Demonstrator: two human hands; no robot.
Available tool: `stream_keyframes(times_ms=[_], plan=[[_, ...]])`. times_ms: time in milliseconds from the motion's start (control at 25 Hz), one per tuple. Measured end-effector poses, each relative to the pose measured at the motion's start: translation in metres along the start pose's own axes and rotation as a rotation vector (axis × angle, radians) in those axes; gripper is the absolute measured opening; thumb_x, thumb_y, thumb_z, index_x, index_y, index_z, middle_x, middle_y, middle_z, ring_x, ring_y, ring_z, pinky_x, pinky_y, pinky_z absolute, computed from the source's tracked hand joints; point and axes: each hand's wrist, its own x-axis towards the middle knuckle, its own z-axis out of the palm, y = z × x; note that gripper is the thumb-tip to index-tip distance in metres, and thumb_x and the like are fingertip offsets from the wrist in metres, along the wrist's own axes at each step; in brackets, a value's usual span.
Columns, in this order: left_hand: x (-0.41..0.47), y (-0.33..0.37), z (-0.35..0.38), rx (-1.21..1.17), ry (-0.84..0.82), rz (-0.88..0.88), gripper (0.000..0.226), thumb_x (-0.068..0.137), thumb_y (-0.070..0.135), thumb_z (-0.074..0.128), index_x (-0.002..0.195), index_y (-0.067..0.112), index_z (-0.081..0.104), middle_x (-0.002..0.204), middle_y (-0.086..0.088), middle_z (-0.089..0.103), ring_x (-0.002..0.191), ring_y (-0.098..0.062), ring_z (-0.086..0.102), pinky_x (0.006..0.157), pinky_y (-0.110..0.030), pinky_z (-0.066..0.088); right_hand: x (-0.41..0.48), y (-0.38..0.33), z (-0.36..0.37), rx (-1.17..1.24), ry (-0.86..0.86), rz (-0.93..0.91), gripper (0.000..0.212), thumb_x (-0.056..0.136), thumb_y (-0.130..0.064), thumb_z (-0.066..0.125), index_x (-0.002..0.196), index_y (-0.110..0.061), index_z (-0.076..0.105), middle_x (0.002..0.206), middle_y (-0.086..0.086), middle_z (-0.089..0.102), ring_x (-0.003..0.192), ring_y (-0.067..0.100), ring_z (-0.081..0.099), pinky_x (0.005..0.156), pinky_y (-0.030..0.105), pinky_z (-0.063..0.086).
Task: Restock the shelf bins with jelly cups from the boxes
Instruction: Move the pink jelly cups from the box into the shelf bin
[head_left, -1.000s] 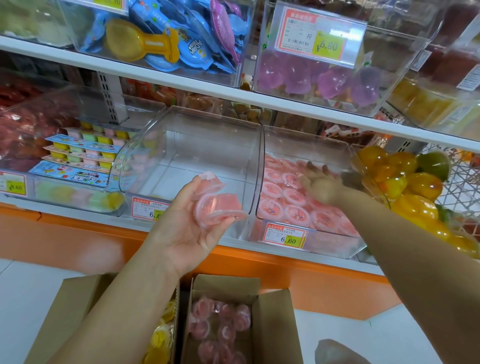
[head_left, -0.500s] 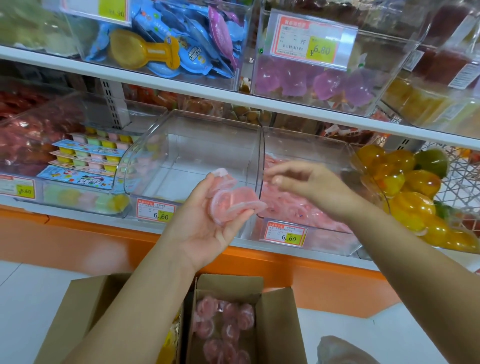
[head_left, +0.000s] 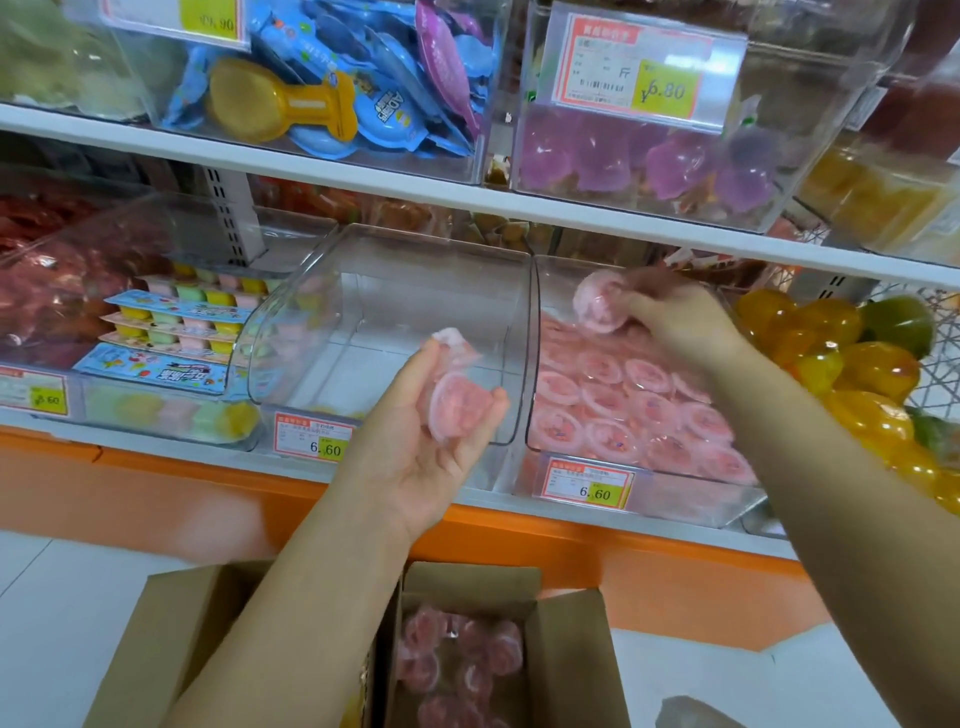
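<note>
We're mid-restock at the shelf (head_left: 363, 174).
Left grip (head_left: 415, 457) palm-up holding jelly cups (head_left: 457, 408) by middle bin (head_left: 322, 332); right grip (head_left: 680, 319) pinches one cup (head_left: 597, 309) above pink-stocked bin (head_left: 691, 499).

a white tiled floor (head_left: 62, 613) with faint joints runs up to a store shelving unit. its base is a bright orange panel (head_left: 156, 483), with a pale sheen on it at the left. above it come two white boards, the lower shelf board (head_left: 488, 500) and the upper shelf board (head_left: 363, 179), with a grey perforated upright (head_left: 228, 218) behind. a white wire rack (head_left: 941, 338) stands at the far right. the light is bright and even.
</note>
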Motion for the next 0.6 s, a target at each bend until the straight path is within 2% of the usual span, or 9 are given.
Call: stream_keyframes(times_ms=[40, 80, 160, 240, 320, 400, 520, 600], plan=[[0.002, 0.003, -0.001, 0.009, 0.015, 0.02, 0.038, 0.082, 0.033, 0.077, 0.113, 0.012, 0.072, 0.111, -0.013, 0.067, 0.103, -0.03, 0.07, 0.058, -0.03, 0.061, 0.028, 0.004, -0.004, -0.227, 0.099, 0.078, 0.028, 0.091, -0.024, 0.064, 0.114, -0.009, 0.064, 0.091, 0.007, 0.068, 0.071, 0.015, 0.061, 0.055, 0.017, 0.048], [0.003, 0.006, -0.002, 0.021, 0.02, 0.03, 0.035, 0.081, 0.034, 0.078, 0.11, 0.013, 0.073, 0.115, -0.014, 0.066, 0.102, -0.03, 0.071, 0.057, -0.029, 0.06, 0.053, 0.009, -0.004, -0.451, 0.153, 0.118, 0.033, 0.093, -0.031, 0.06, 0.117, -0.009, 0.063, 0.102, 0.009, 0.068, 0.082, 0.02, 0.062, 0.06, 0.02, 0.047], [0.005, 0.01, -0.004, 0.05, 0.009, 0.031, 0.033, 0.081, 0.035, 0.078, 0.106, 0.015, 0.074, 0.122, -0.014, 0.064, 0.099, -0.03, 0.072, 0.057, -0.027, 0.06, 0.085, 0.014, 0.009, -0.599, 0.106, 0.133, 0.037, 0.097, -0.035, 0.054, 0.123, -0.01, 0.06, 0.121, 0.01, 0.064, 0.107, 0.025, 0.061, 0.076, 0.025, 0.048], [0.006, 0.01, -0.007, 0.066, 0.006, 0.02, 0.034, 0.082, 0.037, 0.076, 0.108, 0.014, 0.073, 0.128, -0.014, 0.062, 0.1, -0.03, 0.072, 0.056, -0.026, 0.06, 0.101, 0.023, 0.03, -0.711, -0.014, 0.061, 0.041, 0.095, -0.029, 0.057, 0.133, -0.012, 0.055, 0.133, 0.005, 0.058, 0.119, 0.024, 0.057, 0.077, 0.02, 0.05], [0.005, 0.009, -0.008, 0.059, -0.005, 0.008, 0.034, 0.082, 0.037, 0.075, 0.107, 0.013, 0.073, 0.127, -0.015, 0.062, 0.102, -0.03, 0.071, 0.055, -0.027, 0.06, 0.113, 0.041, 0.048, -0.893, -0.05, 0.039, 0.047, 0.091, -0.042, 0.057, 0.133, -0.019, 0.055, 0.131, 0.006, 0.06, 0.114, 0.027, 0.061, 0.084, 0.032, 0.054], [0.004, 0.009, -0.007, 0.053, -0.013, -0.001, 0.032, 0.081, 0.036, 0.076, 0.102, 0.012, 0.075, 0.12, -0.014, 0.064, 0.1, -0.031, 0.072, 0.054, -0.028, 0.06, 0.119, 0.06, 0.054, -1.012, -0.034, 0.11, 0.062, 0.084, -0.064, 0.049, 0.119, -0.015, 0.062, 0.12, 0.014, 0.063, 0.104, 0.034, 0.061, 0.091, 0.041, 0.05], [0.002, 0.008, -0.006, 0.072, -0.01, -0.002, 0.026, 0.079, 0.035, 0.077, 0.089, 0.011, 0.079, 0.113, -0.014, 0.065, 0.1, -0.032, 0.072, 0.054, -0.029, 0.06, 0.111, 0.061, 0.053, -1.198, -0.027, 0.112, 0.068, 0.088, -0.067, 0.041, 0.118, -0.01, 0.059, 0.132, 0.02, 0.05, 0.122, 0.038, 0.046, 0.101, 0.046, 0.041], [0.002, 0.006, -0.004, 0.084, -0.017, -0.007, 0.025, 0.077, 0.034, 0.078, 0.085, 0.011, 0.08, 0.113, -0.014, 0.065, 0.103, -0.032, 0.071, 0.054, -0.029, 0.061, 0.107, 0.059, 0.051, -1.196, -0.056, 0.078, 0.066, 0.089, -0.067, 0.04, 0.111, -0.009, 0.061, 0.126, 0.019, 0.054, 0.123, 0.036, 0.047, 0.099, 0.045, 0.044]])
